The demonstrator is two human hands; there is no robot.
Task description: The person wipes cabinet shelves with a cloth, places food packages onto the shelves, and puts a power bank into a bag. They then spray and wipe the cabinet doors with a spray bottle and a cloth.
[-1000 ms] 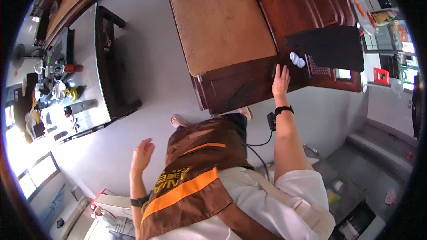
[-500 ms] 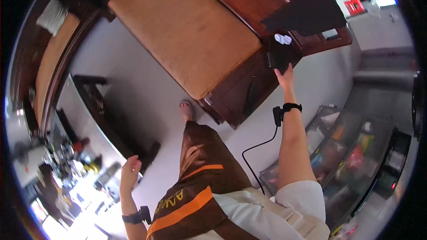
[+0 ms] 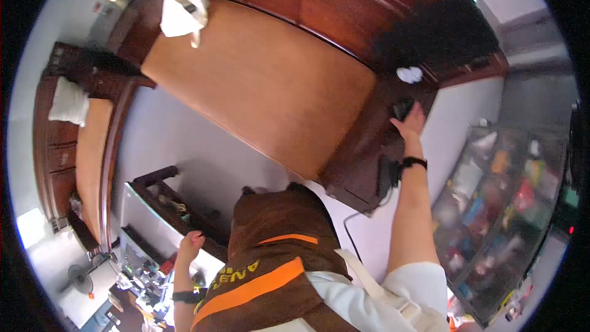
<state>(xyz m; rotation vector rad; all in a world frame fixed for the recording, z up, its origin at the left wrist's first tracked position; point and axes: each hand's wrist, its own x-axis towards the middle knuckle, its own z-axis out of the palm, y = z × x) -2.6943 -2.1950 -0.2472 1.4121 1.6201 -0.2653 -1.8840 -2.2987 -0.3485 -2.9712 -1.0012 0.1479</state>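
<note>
My right hand (image 3: 413, 124) reaches over the dark wooden sofa arm (image 3: 375, 147). Its thumb and fingers are around a small black object (image 3: 402, 109), whose kind is too blurred to make out. Just beyond that object lies a small white bundle (image 3: 409, 74). Black cloth (image 3: 439, 34) drapes over the sofa back behind it. At lower left, my left hand (image 3: 190, 245) hangs near a glass-topped table (image 3: 147, 209). Its fingers are loosely curled and slightly blurred, with nothing visible in them. Each wrist wears a black strap.
A wooden sofa with a tan seat (image 3: 264, 86) stretches ahead, bearing a white cloth bag (image 3: 182, 15). Another wooden seat with a white cushion (image 3: 69, 101) is at left. A see-through drawer cabinet (image 3: 498, 203) full of items stands at right. A cable (image 3: 350, 240) hangs beside my right arm.
The view has turned, bringing more of the white bag and sofa into sight. My right hand stays at the black object on the sofa arm. My left hand remains low.
</note>
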